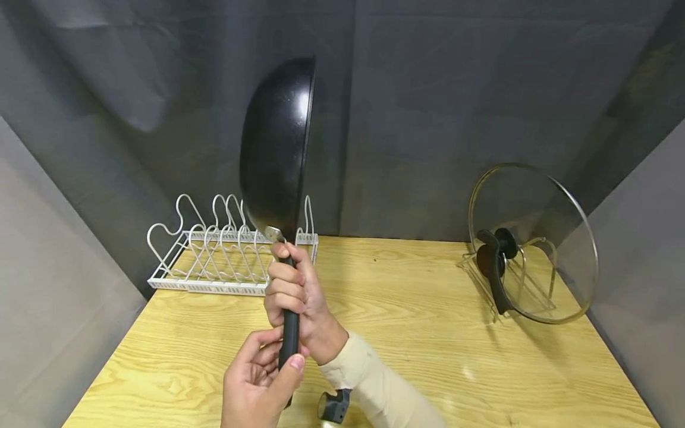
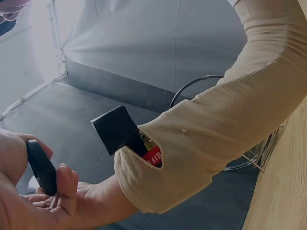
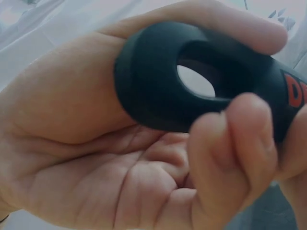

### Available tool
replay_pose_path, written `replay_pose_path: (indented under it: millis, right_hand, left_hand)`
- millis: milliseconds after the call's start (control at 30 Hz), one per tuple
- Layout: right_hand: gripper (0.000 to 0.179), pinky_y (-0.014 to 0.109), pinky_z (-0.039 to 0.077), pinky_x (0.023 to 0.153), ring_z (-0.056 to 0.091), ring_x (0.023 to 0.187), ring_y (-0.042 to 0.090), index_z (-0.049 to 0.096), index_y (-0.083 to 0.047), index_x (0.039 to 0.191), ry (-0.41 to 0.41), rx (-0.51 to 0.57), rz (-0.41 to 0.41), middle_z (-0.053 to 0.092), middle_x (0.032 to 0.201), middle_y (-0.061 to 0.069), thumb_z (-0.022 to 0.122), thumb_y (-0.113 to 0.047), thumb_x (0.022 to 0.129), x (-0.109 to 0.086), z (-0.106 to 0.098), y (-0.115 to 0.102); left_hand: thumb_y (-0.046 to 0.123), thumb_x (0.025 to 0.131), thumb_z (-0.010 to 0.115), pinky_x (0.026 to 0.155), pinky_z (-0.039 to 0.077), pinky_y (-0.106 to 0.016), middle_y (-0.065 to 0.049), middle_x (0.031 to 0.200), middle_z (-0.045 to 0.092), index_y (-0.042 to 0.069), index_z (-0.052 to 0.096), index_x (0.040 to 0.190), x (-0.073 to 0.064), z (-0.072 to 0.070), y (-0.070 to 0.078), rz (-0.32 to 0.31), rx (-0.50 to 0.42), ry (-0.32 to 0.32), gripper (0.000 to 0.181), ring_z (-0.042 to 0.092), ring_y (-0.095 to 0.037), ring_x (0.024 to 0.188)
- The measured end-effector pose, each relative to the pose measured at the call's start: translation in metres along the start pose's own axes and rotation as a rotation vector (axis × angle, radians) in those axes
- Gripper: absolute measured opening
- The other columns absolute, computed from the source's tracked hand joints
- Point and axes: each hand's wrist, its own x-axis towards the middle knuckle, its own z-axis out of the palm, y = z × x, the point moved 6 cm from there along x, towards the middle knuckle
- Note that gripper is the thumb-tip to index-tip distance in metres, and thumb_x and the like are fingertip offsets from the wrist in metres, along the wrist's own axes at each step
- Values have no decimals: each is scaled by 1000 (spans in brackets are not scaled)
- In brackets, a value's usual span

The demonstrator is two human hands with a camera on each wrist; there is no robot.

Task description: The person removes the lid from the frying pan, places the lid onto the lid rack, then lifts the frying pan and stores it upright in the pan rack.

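A black wok (image 1: 273,154) is held upright in the head view, its rounded underside to the left and its rim to the right. My right hand (image 1: 291,297) grips the upper handle, fingers wrapped round it just below the metal joint. Lower down, my left hand (image 1: 257,377) holds the handle's end, thumb lying across the front and fingers curled at its left side. The left wrist view shows the black handle (image 2: 41,167) between fingers and thumb. Close up in the right wrist view, the handle end (image 3: 148,76) has a hanging hole and red lettering.
A white wire dish rack (image 1: 214,288) stands at the back left, partly behind the wok. At the right, a glass lid (image 1: 546,202) with a black handle (image 1: 497,285) leans upright in a small wire stand (image 1: 553,267). Dark curtains back the wooden table (image 1: 407,315).
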Motion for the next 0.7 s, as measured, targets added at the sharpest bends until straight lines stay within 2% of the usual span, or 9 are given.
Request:
replay_pose_path:
  millis: [233, 467, 700]
  right_hand:
    - [18, 13, 23, 33, 24, 37, 0, 48, -12, 90, 5, 8, -6, 27, 54, -11, 40, -24, 101, -1, -6, 1]
    - [18, 13, 24, 33, 24, 37, 1, 48, -12, 90, 11, 26, -13, 27, 54, -11, 40, -24, 101, 1, -11, 1]
    - [18, 12, 23, 34, 23, 37, 0, 49, -12, 90, 28, 42, -18, 27, 54, -11, 41, -24, 101, 0, -17, 1]
  left_hand:
    - [-19, 81, 58, 50, 51, -20, -13, 81, 70, -8, 54, 107, -2, -5, -1, -16, 20, 19, 28, 65, -12, 63]
    - [-19, 82, 56, 50, 50, -19, -10, 82, 70, -6, 54, 107, 0, -8, -2, 0, -8, -15, 29, 63, -10, 61]
    - [-17, 83, 57, 49, 51, -20, -12, 80, 70, -6, 53, 106, 0, -10, -4, -48, 15, 0, 26, 62, -11, 58]
